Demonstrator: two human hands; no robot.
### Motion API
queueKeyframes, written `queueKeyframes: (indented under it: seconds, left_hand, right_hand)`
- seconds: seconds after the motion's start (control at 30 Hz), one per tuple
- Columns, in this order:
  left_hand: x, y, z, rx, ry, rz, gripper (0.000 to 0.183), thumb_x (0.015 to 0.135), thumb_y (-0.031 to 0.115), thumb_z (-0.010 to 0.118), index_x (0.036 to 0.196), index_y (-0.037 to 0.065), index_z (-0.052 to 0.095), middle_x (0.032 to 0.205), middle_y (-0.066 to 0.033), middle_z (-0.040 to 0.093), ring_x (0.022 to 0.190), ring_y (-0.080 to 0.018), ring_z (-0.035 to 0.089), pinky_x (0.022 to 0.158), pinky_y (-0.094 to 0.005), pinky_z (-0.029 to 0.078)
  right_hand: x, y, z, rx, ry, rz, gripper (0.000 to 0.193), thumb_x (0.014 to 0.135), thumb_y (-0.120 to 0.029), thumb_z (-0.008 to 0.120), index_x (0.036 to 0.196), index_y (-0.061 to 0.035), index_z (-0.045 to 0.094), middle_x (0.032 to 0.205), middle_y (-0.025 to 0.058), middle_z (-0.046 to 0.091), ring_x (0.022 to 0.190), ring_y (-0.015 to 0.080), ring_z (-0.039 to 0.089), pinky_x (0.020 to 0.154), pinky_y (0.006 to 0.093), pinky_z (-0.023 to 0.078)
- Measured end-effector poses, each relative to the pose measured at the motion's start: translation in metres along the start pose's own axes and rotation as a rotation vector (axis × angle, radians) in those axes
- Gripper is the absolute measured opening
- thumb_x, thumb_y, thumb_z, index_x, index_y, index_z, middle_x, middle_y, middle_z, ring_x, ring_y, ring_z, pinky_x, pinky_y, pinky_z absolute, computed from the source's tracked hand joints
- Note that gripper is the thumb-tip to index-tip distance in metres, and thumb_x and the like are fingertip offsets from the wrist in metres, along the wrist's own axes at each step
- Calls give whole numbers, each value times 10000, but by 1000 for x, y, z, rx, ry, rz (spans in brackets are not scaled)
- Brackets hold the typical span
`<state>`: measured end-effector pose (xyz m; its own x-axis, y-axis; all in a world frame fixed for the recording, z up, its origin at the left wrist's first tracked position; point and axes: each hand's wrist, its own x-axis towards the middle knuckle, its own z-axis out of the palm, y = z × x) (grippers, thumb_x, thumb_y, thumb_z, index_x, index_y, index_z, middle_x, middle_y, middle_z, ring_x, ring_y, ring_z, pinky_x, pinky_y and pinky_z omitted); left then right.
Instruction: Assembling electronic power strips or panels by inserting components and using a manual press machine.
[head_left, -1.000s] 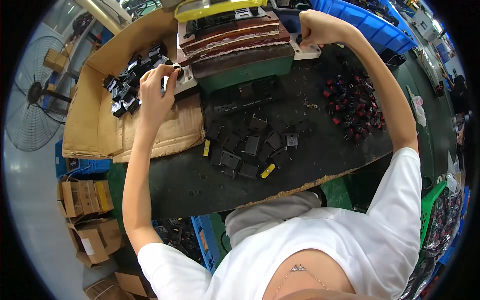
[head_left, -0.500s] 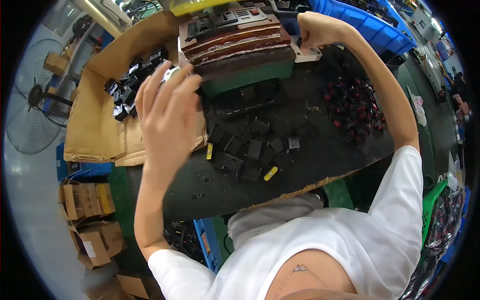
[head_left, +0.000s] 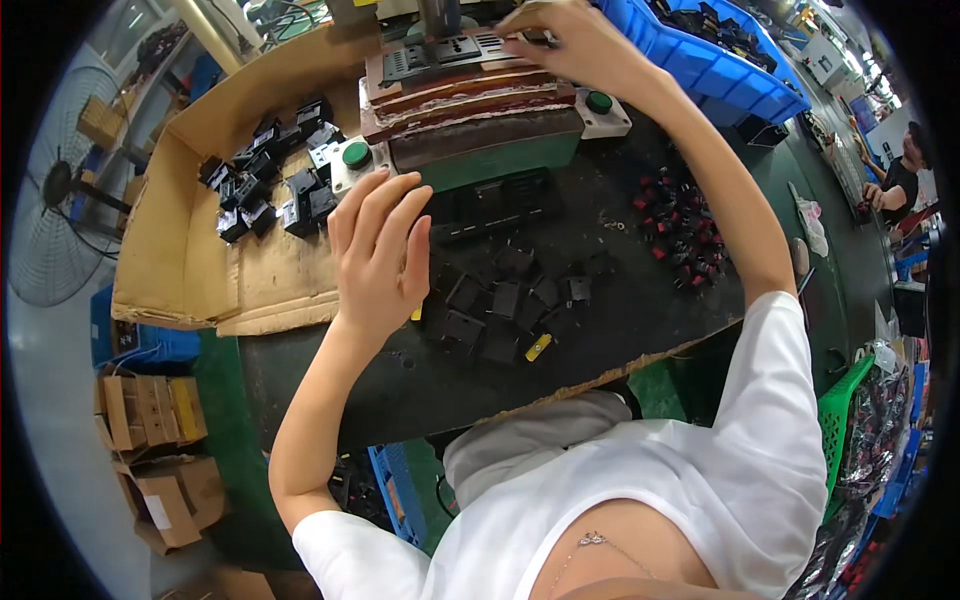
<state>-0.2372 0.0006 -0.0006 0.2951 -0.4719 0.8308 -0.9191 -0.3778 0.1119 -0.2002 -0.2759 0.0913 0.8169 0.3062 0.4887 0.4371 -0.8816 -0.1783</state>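
My right hand (head_left: pixel 570 42) reaches over a metal fixture plate (head_left: pixel 440 58) on a stacked brown block (head_left: pixel 470 105). Its fingers and thumb bend together at the plate's right end, and what lies between them is mostly hidden. Just below the left green push button (head_left: pixel 356 154) hovers my left hand (head_left: pixel 380 250), fingers apart, holding nothing. The right green push button (head_left: pixel 599 102) sits uncovered beneath my right forearm. Several black plastic housings (head_left: pixel 505 298) lie loose on the dark table, with a yellow piece (head_left: pixel 539 347) among them.
A cardboard box (head_left: pixel 165 260) at left holds several black parts (head_left: pixel 255 175). Small black-and-red parts (head_left: pixel 685 230) are heaped at right. A blue crate (head_left: pixel 745 70) stands at far right. Before the block lies a long black piece (head_left: pixel 500 205). Another person (head_left: pixel 905 165) is at the far right.
My right hand has left the right button and moved left onto the fixture plate. My left hand has drawn back from the left button. The yellow part above the fixture has mostly gone from view.
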Motion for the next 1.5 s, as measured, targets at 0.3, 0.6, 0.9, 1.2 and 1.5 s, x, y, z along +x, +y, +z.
queueKeyframes:
  seconds: [0.3, 0.6, 0.9, 1.2, 1.5]
  left_hand:
    - [2, -2, 1, -23, 15, -30, 249, 751, 27, 603, 999, 48, 594, 1067, -61, 575, 1048, -260, 503, 870, -351, 366]
    - [4, -9, -2, -157, -20, -85, 376, 684, -99, 478, 1031, 11, 571, 1041, -104, 574, 1030, -294, 505, 881, -369, 381]
    - [1, -26, 3, -327, 45, -422, 403, 741, -152, 356, 1041, 27, 556, 987, -121, 568, 891, -250, 515, 766, -284, 426]
    - [1, -28, -1, -1189, -21, -852, 202, 937, 153, 452, 1009, -3, 557, 905, -103, 627, 714, -133, 594, 617, -234, 439]
    - [-5, -18, -4, -609, -138, -314, 39, 792, -42, 604, 830, -49, 607, 693, -85, 614, 547, -128, 577, 500, -203, 414]
  right_hand:
    - [33, 13, 32, 51, -261, -215, 488, 893, -339, 506, 1263, -25, 452, 1058, 230, 542, 1011, 369, 515, 898, 396, 400]
    - [44, 14, 28, -154, -360, -345, 438, 921, -324, 448, 1266, -55, 427, 1013, 226, 538, 1002, 366, 516, 877, 416, 405]
    - [29, 18, 34, -261, -126, -431, 433, 939, -255, 431, 1336, -90, 381, 983, 208, 508, 876, 330, 517, 814, 393, 411]
    - [-27, -49, 19, -304, 175, -504, 538, 763, -126, 648, 1268, -236, 497, 1175, 169, 485, 1048, 338, 498, 895, 396, 419]
    - [-103, -64, 23, 49, 409, 16, 563, 687, -118, 737, 1211, -107, 529, 1244, 102, 484, 1125, 242, 499, 926, 358, 423]
